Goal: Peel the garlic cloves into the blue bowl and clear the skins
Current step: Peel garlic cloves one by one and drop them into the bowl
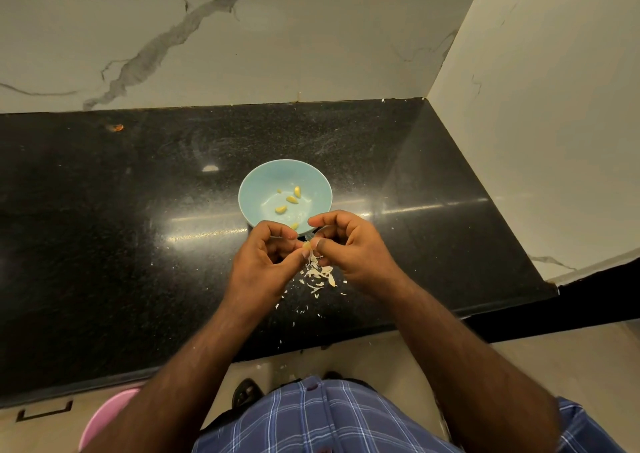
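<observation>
Both hands met just in front of the blue bowl (263, 178), low over the dark surface (104, 210). The left hand (263, 262) and the right hand (349, 248) had their fingers curled in, and together they pinched one small garlic clove (307, 245) between the fingertips. A thin bit of skin hung down from the clove. I could not tell which hand held the clove more firmly and which one pulled the skin. The bowl sat on the surface, just past the hands, and a few peeled cloves (292, 199) lay in the bottom of it. A little pile of skins (320, 274) lay on the surface under the hands, with small bits scattered toward the near edge. The step looked like pulling the last skin off this clove. To do it well, one hand should hold the clove steady while the other catches the loose skin with a nail and pulls gently, so the clove does not slip away. The skin should fall onto the pile, not into the bowl. Then the bare clove only needs a short move forward to drop in with the others. The skins would still need clearing, so the job seemed only partly done.
</observation>
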Motion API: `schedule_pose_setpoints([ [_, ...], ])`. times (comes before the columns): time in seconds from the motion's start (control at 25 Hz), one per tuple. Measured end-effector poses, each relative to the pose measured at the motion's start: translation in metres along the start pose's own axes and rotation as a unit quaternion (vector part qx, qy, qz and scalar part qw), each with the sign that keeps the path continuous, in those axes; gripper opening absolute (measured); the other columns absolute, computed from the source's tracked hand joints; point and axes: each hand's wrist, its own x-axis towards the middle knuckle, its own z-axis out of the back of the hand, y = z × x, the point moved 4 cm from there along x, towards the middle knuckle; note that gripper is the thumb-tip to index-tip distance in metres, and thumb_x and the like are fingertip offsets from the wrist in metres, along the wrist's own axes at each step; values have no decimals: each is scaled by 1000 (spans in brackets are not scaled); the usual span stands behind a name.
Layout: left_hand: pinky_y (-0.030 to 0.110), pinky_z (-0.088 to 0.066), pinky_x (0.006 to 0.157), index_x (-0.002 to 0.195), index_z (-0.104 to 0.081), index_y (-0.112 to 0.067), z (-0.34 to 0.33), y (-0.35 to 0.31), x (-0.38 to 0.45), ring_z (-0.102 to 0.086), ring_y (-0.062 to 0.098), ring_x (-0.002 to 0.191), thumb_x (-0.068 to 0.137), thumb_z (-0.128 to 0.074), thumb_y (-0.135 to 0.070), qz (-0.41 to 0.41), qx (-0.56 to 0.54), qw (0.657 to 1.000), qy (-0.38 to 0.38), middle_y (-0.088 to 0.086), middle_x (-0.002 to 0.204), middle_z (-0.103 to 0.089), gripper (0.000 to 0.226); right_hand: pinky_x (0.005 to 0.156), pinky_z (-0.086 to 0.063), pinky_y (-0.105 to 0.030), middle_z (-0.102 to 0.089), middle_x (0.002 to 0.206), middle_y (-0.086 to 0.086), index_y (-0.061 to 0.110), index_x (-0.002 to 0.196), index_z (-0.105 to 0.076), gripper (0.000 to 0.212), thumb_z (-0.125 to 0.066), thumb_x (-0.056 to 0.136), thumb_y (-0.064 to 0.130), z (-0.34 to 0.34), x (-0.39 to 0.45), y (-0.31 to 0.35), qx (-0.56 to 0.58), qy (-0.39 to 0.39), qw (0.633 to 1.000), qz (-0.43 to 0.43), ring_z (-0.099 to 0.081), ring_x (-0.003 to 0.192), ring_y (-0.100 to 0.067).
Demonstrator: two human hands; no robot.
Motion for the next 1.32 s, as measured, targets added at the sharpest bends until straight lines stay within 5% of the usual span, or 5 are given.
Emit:
schedule_pose_setpoints([
  [0.4,29,-62,71,103,-64,-11,4,0,2,-76,25,82,88,-73,3,27,-93,994,-50,16,91,-76,23,71,-55,-33,-66,76,2,20,112,-63,26,-63,93,2,-5,-6,-6,-54,11,998,2,-61,70,-12],
  [0.64,29,-63,77,108,-72,-5,5,6,2,-75,25,87,89,-71,1,72,-159,984,-41,19,96,-76,21,80,-62,-46,-72,86,-3,29,100,-67,29,-70,88,3,11,-12,-9,-109,-29,994,0,-72,82,-24],
  [0.88,27,-62,75,105,-71,0,0,7,-1,-75,24,87,76,-75,-10,123,-229,965,-18,18,95,-75,31,91,-58,-32,-76,100,8,20,108,-76,17,-70,94,14,7,-14,-1,-159,-21,986,36,-71,96,-5],
  [1.08,21,-60,69,99,-71,-3,-7,7,-5,-72,18,82,74,-74,-11,138,-235,962,-2,13,90,-76,26,72,-55,-23,-73,82,12,20,96,-78,7,-72,93,22,-6,-19,1,-196,-60,976,69,-68,78,-2],
  [1.32,24,-58,72,97,-73,-10,-8,11,-6,-69,21,86,91,-66,1,97,-144,985,0,8,89,-75,15,60,-49,-29,-62,64,7,20,75,-64,25,-60,100,18,-11,-13,-8,-141,-36,988,-44,-55,60,-8],
])
